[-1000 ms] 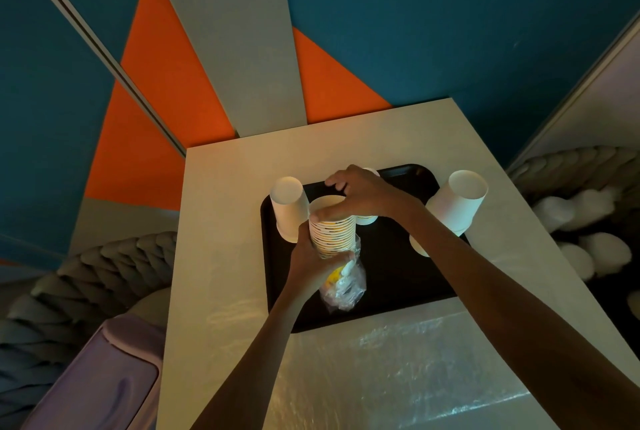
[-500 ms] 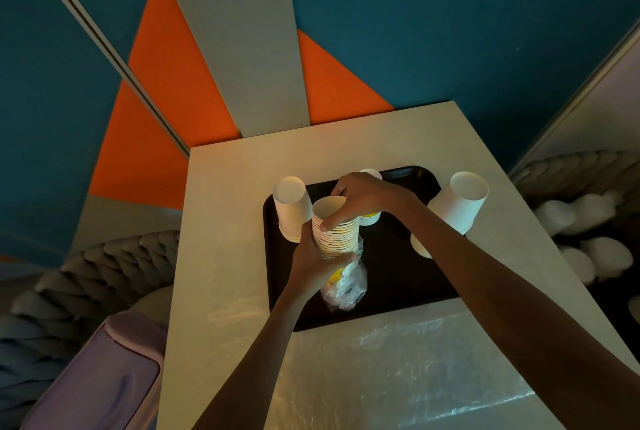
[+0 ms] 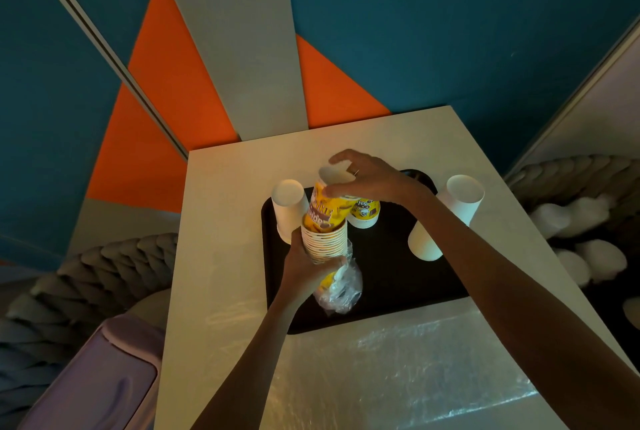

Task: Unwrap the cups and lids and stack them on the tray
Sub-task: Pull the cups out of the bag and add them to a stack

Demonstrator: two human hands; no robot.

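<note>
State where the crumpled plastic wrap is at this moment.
In the head view, the plastic wrap hangs bunched under the cup stack, beside the left hand, over the near-left part of the tray.

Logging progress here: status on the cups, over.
Left hand grips cup stack, wrap bunched low. Right hand holds top cup, partly out. Small yellow cup close behind on tray.

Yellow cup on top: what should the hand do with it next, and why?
Probably lift it clear and set it on the tray, by the lone yellow cup standing there. The right hand grips the top cup, tilted and half out of the stack that the left hand holds.
</note>
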